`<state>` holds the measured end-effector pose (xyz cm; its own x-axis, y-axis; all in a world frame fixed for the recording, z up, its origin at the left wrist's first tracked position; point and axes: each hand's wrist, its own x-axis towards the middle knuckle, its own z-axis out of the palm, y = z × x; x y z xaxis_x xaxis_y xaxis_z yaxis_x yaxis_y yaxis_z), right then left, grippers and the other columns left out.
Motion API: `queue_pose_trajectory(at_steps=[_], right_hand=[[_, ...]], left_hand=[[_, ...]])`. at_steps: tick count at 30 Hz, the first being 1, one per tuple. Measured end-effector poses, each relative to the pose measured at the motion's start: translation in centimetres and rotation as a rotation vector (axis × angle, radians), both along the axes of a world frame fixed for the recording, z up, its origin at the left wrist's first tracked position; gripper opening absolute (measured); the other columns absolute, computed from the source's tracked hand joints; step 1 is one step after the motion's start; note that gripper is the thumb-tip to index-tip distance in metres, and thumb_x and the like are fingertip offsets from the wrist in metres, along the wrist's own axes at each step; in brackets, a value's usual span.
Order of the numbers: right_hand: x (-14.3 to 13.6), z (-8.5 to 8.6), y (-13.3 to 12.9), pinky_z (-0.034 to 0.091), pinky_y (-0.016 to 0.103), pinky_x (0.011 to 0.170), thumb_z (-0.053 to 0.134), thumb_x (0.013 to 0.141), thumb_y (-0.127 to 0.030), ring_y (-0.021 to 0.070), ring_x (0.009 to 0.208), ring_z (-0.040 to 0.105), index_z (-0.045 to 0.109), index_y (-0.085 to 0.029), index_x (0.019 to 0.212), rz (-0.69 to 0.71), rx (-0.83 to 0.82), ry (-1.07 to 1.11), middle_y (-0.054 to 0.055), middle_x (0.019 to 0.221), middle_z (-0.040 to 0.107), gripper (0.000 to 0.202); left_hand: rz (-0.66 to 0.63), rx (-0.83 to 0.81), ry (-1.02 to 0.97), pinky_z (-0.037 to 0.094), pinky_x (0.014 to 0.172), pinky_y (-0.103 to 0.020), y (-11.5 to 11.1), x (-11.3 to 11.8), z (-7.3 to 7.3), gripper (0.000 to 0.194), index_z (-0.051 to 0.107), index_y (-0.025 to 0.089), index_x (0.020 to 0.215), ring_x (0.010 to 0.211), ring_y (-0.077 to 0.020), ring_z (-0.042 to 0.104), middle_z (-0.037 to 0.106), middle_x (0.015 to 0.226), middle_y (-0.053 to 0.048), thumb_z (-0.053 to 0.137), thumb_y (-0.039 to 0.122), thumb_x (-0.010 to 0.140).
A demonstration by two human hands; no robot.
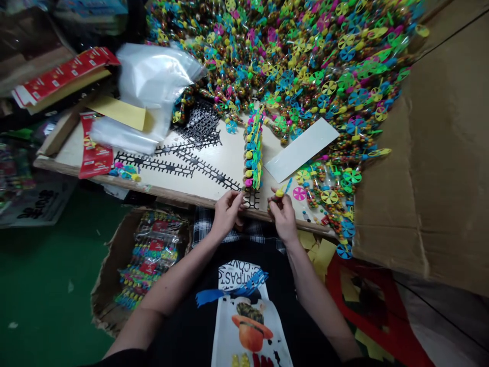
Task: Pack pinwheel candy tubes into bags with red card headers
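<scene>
1. Both forearms reach in from the near side on my feed, elbows out, wrists angled toward each other over the table's (225, 181) near edge.
2. Left hand (228, 210): fingers curled, thumb and index tips together at the near end of a black strip (252, 201). Can't tell from here if they're actually pinching it.
3. Right hand (283, 211): closed around a small toy (279, 193), thumb against fingers, yellow cap poking out on top with a blue bit beside it. It's just right of the strip, well clear of the left hand.
4. The strip is thin, plastic-looking, ladder-like with little prongs. A tight row of shiny yellow, blue, pink and green toys (253, 153) covers it farther back.
5. More toothy black strips (200, 122) lie tangled to the left, near glossy clear bags (153, 76).
6. Right of the row: a smooth, flat white rectangle (301, 150).
7. Far side: a huge lumpy heap (290, 61) of beady tubes and spoked wheels, with creased brown cardboard (420, 204) to its right.
</scene>
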<state>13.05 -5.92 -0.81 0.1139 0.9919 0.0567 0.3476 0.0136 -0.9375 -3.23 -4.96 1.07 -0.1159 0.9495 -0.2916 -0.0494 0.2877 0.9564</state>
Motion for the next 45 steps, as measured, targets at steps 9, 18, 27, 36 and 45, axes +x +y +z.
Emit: queue_pose_trajectory(at_steps=[9,18,27,36,45], right_hand=[[-2.1,-0.2,1.0,0.047,0.028,0.069,0.055,0.080,-0.021,0.0179,0.077,0.053,0.055,-0.020,0.085,-0.071,0.198,-0.441,0.003,0.083,0.051,0.006],[-3.2,-1.0,0.5,0.048,0.030,0.067,0.047,0.070,-0.008,0.0187,0.075,0.052,0.052,-0.019,0.089,-0.109,0.255,-0.493,0.005,0.085,0.049,0.022],[0.4,-0.2,-0.1,0.052,0.036,0.086,0.050,0.086,-0.023,0.0215,0.099,0.059,0.050,-0.019,0.126,0.134,0.241,-0.533,0.010,0.105,0.057,0.040],[1.2,-0.5,0.9,0.057,0.036,0.074,0.049,0.090,-0.024,0.0207,0.084,0.065,0.061,-0.025,0.114,0.016,0.297,-0.533,0.007,0.093,0.067,0.027],[0.8,-0.1,0.9,0.055,0.032,0.076,0.051,0.087,-0.018,0.0184,0.083,0.064,0.066,-0.021,0.103,-0.002,0.259,-0.530,0.007,0.088,0.068,0.021]], left_hand=[[-0.168,-0.294,-0.343,0.036,0.034,-0.016,1.1,1.4,1.1,0.038,0.052,0.015,0.064,0.034,-0.0071,0.051,0.059,0.049,0.002,0.072,0.047,0.064],[-0.133,-0.284,-0.377,0.037,0.034,-0.015,1.2,2.6,1.9,0.039,0.050,0.015,0.062,0.035,-0.0069,0.050,0.057,0.044,0.003,0.074,0.046,0.057],[-0.315,-0.196,0.026,0.036,0.040,-0.020,5.9,-3.1,2.1,0.040,0.057,0.015,0.066,0.038,-0.0092,0.048,0.055,0.049,0.002,0.057,0.054,0.074],[-0.126,0.541,1.064,0.043,0.078,-0.036,26.9,-8.4,0.1,0.025,0.065,0.019,0.080,0.091,-0.0240,0.056,0.062,0.095,-0.010,0.047,0.003,0.074],[-0.438,0.565,1.166,0.034,0.100,-0.043,26.3,-9.4,0.1,0.017,0.052,0.009,0.095,0.108,-0.0224,0.048,0.054,0.099,-0.007,0.043,0.003,0.083]])
